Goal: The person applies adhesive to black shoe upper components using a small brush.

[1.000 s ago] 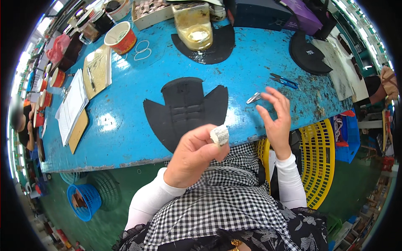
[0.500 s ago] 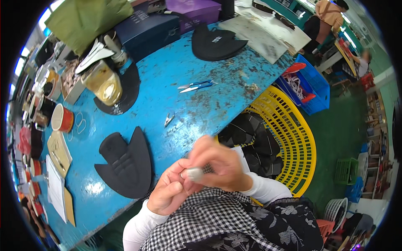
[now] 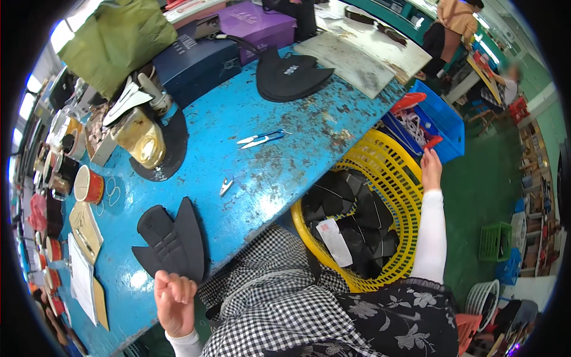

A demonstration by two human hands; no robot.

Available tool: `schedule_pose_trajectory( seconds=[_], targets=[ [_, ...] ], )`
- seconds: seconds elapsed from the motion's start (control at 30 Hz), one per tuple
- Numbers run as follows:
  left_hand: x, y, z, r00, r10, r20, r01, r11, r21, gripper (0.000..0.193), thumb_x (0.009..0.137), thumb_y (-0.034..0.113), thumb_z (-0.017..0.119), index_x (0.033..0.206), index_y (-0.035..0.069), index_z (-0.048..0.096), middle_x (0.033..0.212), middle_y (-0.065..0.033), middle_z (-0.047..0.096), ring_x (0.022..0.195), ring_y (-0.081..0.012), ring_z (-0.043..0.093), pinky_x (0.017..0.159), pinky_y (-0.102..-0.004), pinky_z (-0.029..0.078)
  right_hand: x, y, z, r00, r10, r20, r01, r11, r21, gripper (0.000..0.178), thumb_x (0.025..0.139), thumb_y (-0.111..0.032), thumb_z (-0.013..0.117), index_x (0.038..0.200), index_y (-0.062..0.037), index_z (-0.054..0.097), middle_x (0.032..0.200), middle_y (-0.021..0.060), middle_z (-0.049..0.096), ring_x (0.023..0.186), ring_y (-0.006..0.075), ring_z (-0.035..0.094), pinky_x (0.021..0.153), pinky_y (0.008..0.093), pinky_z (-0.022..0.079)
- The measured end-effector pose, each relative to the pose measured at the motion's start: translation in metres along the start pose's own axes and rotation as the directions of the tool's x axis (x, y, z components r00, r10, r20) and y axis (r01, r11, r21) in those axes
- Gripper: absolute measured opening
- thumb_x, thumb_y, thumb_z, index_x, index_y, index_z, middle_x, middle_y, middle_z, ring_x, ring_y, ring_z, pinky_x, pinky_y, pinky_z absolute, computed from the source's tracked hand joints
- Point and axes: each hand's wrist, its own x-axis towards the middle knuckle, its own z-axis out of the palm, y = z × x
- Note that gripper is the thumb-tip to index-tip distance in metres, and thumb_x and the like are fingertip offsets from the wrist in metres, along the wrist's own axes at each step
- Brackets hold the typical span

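My left hand [image 3: 175,303] is raised at the table's near edge with its fingers curled in; whether anything is inside them is hidden. Just beyond it lies a black padded shoe-upper piece [image 3: 169,238], with a ribbed middle and two pointed wings. Far out to the right, my right hand [image 3: 432,171] reaches over the rim of the yellow basket [image 3: 416,208], fingers stretched toward the blue crate [image 3: 447,128]. Its fingertips are close to a red object [image 3: 432,142] at the crate's near side; contact is unclear. Black cut pieces [image 3: 372,238] and a white paper slip [image 3: 335,242] lie in the basket.
Blue-handled thread snips [image 3: 262,138] and a small metal clip [image 3: 226,187] lie on the blue table [image 3: 238,166]. Stacked black pieces [image 3: 291,74] are at the back. A glue container [image 3: 143,146], a red-and-white tub [image 3: 89,184] and papers [image 3: 82,273] line the left. Another person [image 3: 455,30] works far right.
My hands, together earlier around a small pale object, have parted. The left moved down and left, the right out to the crate. The pale object no longer shows.
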Motion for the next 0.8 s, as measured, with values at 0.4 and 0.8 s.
schedule_pose_trajectory(
  seconds=[0.4, 0.8],
  targets=[
    [0.018, 0.076, -0.074, 0.893, 0.340, -0.294, -0.305, 0.939, 0.157, 0.025, 0.096, 0.015, 0.045, 0.074, 0.012, 0.033, 0.065, -0.0017, 0.038, 0.061, -0.0131, 0.036, 0.062, -0.0289, 0.032, -0.175, -0.048, 0.213, 0.727, -0.095, 0.681, 0.254, 0.957, -0.138, 0.014, 0.093, -0.021, 0.056, 0.083, -0.0135, 0.050, 0.060, -0.0108, 0.027, 0.049, -0.0005, 0.024, 0.044, 0.0195, 0.018],
    [0.067, 0.086, -0.177, 0.821, 0.434, -0.370, -0.176, 0.810, 0.560, 0.035, 0.096, 0.018, 0.048, 0.063, 0.007, 0.044, 0.061, -0.0001, 0.047, 0.059, -0.0076, 0.039, 0.058, -0.0237, 0.034, -0.440, -0.039, 0.597, -0.553, -0.056, 0.831, 0.710, 0.490, 0.505, 0.017, 0.084, -0.016, 0.063, 0.091, -0.0006, 0.063, 0.075, 0.0071, 0.063, 0.068, 0.0112, 0.057, 0.064, 0.0260, 0.045]
  ],
)
